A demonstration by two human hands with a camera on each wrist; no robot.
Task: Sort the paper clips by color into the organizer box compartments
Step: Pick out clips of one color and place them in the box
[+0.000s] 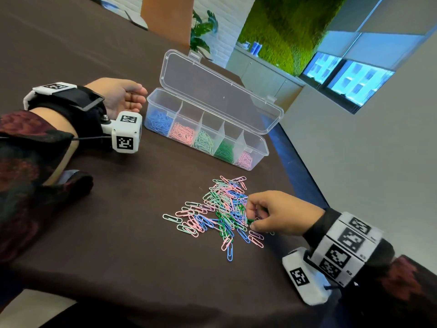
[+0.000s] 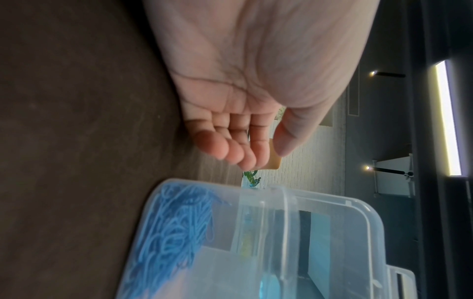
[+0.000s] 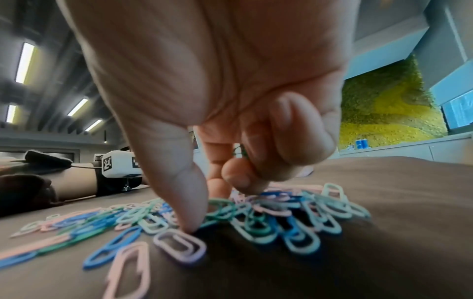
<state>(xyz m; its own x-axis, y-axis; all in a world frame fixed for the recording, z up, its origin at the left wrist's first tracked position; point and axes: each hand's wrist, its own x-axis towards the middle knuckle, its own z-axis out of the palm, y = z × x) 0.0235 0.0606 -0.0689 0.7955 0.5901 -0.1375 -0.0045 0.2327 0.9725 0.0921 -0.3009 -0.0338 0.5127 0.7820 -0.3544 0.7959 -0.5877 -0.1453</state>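
A: Head view first. What is lying on the counter (image 1: 118,233)?

B: A loose pile of clips (image 1: 220,214) is sitting near the middle, and the box (image 1: 257,152), lid open, is standing at its 12 o'clock. Blue, pink, pale green, dark green and pink clips are filling its five compartments.

A: And the right hand (image 1: 279,214)?

B: It is reaching into the pile from 3 o'clock, fingers curled, pinching a dark green clip (image 1: 250,220).

A: Left wrist view?

B: The left hand (image 2: 245,91) is resting palm up, fingers (image 2: 230,149) loosely bent and holding nothing, just beside the box's blue end.

A: Right wrist view?

B: The thumb (image 3: 184,202) is pressing down into the pile while the fingers are curling round something green.
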